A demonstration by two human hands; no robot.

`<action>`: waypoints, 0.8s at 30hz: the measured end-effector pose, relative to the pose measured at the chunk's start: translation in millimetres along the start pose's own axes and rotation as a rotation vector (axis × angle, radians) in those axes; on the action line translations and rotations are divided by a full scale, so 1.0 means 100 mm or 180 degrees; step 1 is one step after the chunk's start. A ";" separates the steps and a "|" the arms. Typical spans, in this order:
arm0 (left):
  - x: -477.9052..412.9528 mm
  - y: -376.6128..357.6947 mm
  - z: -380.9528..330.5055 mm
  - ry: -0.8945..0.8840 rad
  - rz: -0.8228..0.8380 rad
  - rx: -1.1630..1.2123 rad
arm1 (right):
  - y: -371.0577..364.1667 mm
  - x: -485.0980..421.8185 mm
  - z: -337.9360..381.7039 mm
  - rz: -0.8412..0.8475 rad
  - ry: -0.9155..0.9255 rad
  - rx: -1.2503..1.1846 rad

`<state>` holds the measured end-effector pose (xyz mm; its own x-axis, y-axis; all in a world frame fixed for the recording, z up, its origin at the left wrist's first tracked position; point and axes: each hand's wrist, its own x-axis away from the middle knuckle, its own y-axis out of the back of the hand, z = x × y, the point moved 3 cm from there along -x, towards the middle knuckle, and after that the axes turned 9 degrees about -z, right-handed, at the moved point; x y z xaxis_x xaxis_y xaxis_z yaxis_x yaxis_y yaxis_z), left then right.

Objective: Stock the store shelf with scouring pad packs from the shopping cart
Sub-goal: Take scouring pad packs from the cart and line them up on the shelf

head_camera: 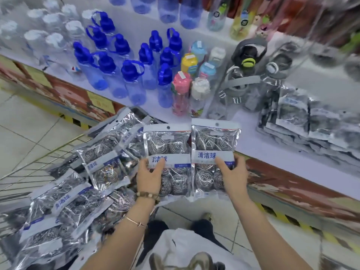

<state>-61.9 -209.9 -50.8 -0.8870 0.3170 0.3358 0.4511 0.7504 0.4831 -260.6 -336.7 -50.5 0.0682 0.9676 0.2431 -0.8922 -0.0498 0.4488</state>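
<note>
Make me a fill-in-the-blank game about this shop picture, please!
1. The left hand and the right hand together hold ____ shiny plastic packs of steel scouring balls.
2. The wire shopping cart, full of more packs, stands on the person's ____ side.
3. The see-through plastic bottles with loop handles have ____ caps.

Missing words: two; left; blue.

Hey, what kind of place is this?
Most likely a household-goods shop aisle: a shelf lined with rows of blue-capped bottles, and a wire shopping cart piled with identical scouring pad packs.
</note>
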 end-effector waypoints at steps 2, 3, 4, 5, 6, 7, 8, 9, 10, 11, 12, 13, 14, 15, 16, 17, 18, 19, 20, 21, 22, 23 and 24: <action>0.14 -0.27 -0.09 -0.0022 0.0084 -0.0051 | 0.28 -0.16 -0.10 -0.0113 -0.0029 -0.0028; 0.21 -0.41 -0.13 -0.0042 0.0126 -0.0064 | 0.43 -0.25 -0.14 -0.0171 -0.0033 -0.0025; 0.28 -0.56 -0.17 -0.0089 0.0166 -0.0071 | 0.57 -0.32 -0.18 -0.0222 -0.0034 -0.0003; 0.37 -0.70 -0.23 -0.0137 0.0206 -0.0081 | 0.71 -0.39 -0.23 -0.0270 -0.0036 0.0022; 0.47 -0.84 -0.28 -0.0187 0.0248 -0.0089 | 0.86 -0.47 -0.29 -0.0316 -0.0048 0.0034; 0.56 -0.98 -0.32 -0.0229 0.0284 -0.0081 | 1.00 -0.54 -0.35 -0.0356 -0.0076 0.0026; 0.65 -1.11 -0.37 -0.0266 0.0318 -0.0090 | 1.13 -0.61 -0.41 -0.0397 -0.0104 0.0015; 0.74 -1.24 -0.41 -0.0305 0.0369 -0.0105 | 1.27 -0.68 -0.47 -0.0443 -0.0132 0.0003; 0.83 -1.36 -0.47 -0.0348 0.0435 -0.0110 | 1.40 -0.73 -0.52 -0.0496 -0.0172 -0.0013; 0.90 -1.47 -0.52 -0.0389 0.0512 -0.0089 | 1.52 -0.78 -0.58 -0.0559 -0.0225 -0.0033; 0.97 -1.58 -0.56 -0.0424 0.0588 -0.0062 | 1.62 -0.81 -0.62 -0.0627 -0.0280 -0.0073; 1.04 -1.67 -0.60 -0.0468 0.0654 -0.0057 | 1.72 -0.84 -0.67 -0.0692 -0.0339 -0.0124; 1.09 -1.76 -0.63 -0.0512 0.0719 -0.0082 | 1.82 -0.86 -0.72 -0.0762 -0.0384 -0.0159; 1.14 -1.85 -0.67 -0.0559 0.0786 -0.0117 | 1.90 -0.88 -0.77 -0.0841 -0.0425 -0.0177; 1.18 -1.94 -0.69 -0.0598 0.0861 -0.0188 | 1.98 -0.90 -0.81 -0.0916 -0.0477 -0.0201; 1.22 -2.02 -0.73 -0.0627 0.0938 -0.0278 | 2.05 -0.92 -0.84 -0.0984 -0.0530 -0.0247; 1.25 -2.10 -0.76 -0.0642 0.1012 -0.0361 | 2.10 -0.94 -0.87 -0.1053 -0.0575 -0.0307; 1.28 -2.18 -0.80 -0.0663 0.1072 -0.0415 | 2.15 -0.97 -0.89 -0.1124 -0.0626 -0.0366; 1.30 -2.26 -0.84 -0.0695 0.1117 -0.0453 | 2.19 -1.00 -0.91 -0.1193 -0.0676 -0.0425; 1.32 -2.34 -0.89 -0.0755 0.1152 -0.0473 | 2.23 -1.03 -0.93 -0.1254 -0.0720 -0.0477; 1.34 -2.42 -0.94 -0.0826 0.1188 -0.0481 | 2.26 -1.06 -0.95 -0.1299 -0.0756 -0.0529; 1.34 -2.52 -0.99 -0.0888 0.1225 -0.0485 | 2.29 -1.11 -0.96 -0.1332 -0.0786 -0.0576; 1.34 -2.61 -1.04 -0.0914 0.1277 -0.0494 | 2.32 -1.17 -0.97 -0.1363 -0.0810 -0.0601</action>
<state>-287.7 -423.9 -47.5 -0.6228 0.7249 0.2944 0.7513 0.4492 0.4835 -518.9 -437.3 -58.2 0.5292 0.7998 0.2834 -0.8239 0.4046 0.3968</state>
